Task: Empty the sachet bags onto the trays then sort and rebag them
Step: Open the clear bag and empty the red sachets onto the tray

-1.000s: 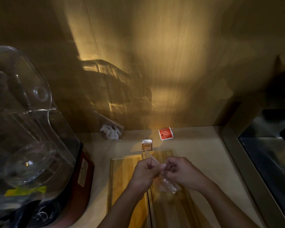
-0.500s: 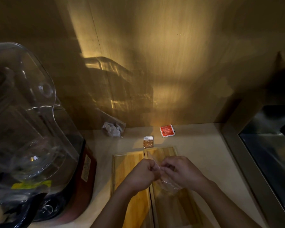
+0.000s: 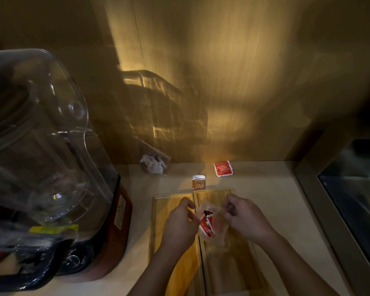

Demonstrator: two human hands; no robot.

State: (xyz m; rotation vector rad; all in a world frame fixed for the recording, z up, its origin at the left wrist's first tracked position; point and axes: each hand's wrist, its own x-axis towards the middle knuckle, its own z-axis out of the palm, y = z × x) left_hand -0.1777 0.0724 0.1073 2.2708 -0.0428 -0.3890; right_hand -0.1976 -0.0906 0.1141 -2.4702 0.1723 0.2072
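We held a clear plastic bag (image 3: 209,223) between both hands, above the seam where two wooden trays lay side by side on the counter (image 3: 265,199). Our left hand (image 3: 179,223) pinched the bag's left edge with thumb and fingers closed on the film; our right hand (image 3: 244,218) gripped its right edge the same way, so the mouth was spread apart. Inside the bag we could see red sachets (image 3: 206,223). The left tray (image 3: 165,210) and the right tray (image 3: 229,263) touched along their long edges. Beyond the trays, a brown sachet (image 3: 198,182) lay just past their far ends, and a red sachet (image 3: 223,168) lay near the wall. A crumpled bag (image 3: 155,164) sat by the wall, beside a large blender (image 3: 51,167) to our left.
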